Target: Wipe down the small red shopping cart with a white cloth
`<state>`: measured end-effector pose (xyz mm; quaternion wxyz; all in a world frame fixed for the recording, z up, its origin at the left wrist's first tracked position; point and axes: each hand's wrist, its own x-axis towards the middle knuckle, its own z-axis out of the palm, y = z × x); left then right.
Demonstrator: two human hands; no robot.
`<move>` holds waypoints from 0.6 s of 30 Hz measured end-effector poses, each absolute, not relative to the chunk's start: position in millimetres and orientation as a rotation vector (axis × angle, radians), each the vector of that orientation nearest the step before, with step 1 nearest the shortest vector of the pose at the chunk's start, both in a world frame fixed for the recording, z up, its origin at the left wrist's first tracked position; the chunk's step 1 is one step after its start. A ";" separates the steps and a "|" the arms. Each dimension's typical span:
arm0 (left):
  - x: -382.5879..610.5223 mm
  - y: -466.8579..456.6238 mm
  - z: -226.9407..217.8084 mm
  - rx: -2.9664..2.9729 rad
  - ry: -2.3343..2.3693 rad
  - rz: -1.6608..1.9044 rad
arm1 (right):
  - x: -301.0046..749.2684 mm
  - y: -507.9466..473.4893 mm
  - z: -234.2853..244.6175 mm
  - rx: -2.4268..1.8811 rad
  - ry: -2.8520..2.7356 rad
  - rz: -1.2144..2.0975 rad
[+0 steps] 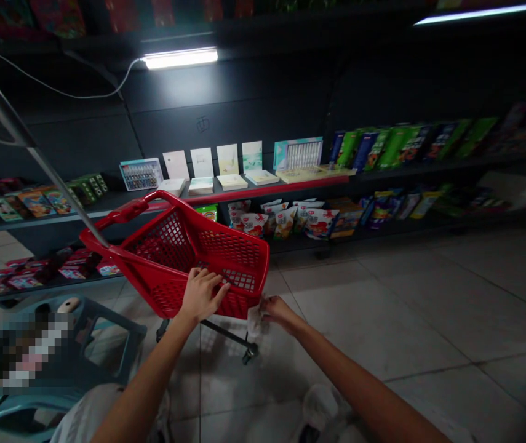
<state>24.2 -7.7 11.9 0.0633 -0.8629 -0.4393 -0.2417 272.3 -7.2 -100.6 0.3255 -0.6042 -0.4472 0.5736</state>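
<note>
A red plastic shopping cart [230, 246] with perforated walls stands in front of me, its basket holding nothing that I can see. My left hand [201, 294] grips the near side rim, fingers over the edge and thumb apart. At the front corner, a whitish cloth [254, 321] is pinched in my right hand [278, 309]. The cloth hangs against the cart's outer wall, just below the rim. My right fingertips are partly hidden by it.
Behind the cart runs a dark shelf with upright booklets [202, 163], snack bags [285, 220] and green and blue packs [392, 146]. A blue-grey plastic stool [128, 335] is at lower left. A metal pole [55, 172] slants past the cart handle. Tiled floor [382, 295] extends right.
</note>
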 end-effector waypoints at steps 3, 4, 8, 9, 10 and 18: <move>25.5 -4.5 10.6 -2.607 -1.336 -0.743 | 282.5 -11.0 -75.5 -1.433 -1.025 1.625; 26.1 -3.4 10.1 -2.606 -1.335 -0.747 | 286.5 -11.5 -67.0 -1.400 -1.007 1.628; 28.8 1.0 8.8 -2.597 -1.332 -0.772 | 307.0 -4.7 -36.0 -1.327 -0.931 1.480; 29.6 1.9 8.7 -2.596 -1.328 -0.780 | 312.9 -1.0 -29.3 -1.321 -0.927 1.396; 30.6 2.5 8.7 -2.597 -1.324 -0.788 | 318.3 2.8 -23.2 -1.334 -0.944 1.286; 41.3 -2.1 9.5 -2.606 -1.317 -0.791 | 309.0 4.4 -19.7 -1.898 -1.937 0.508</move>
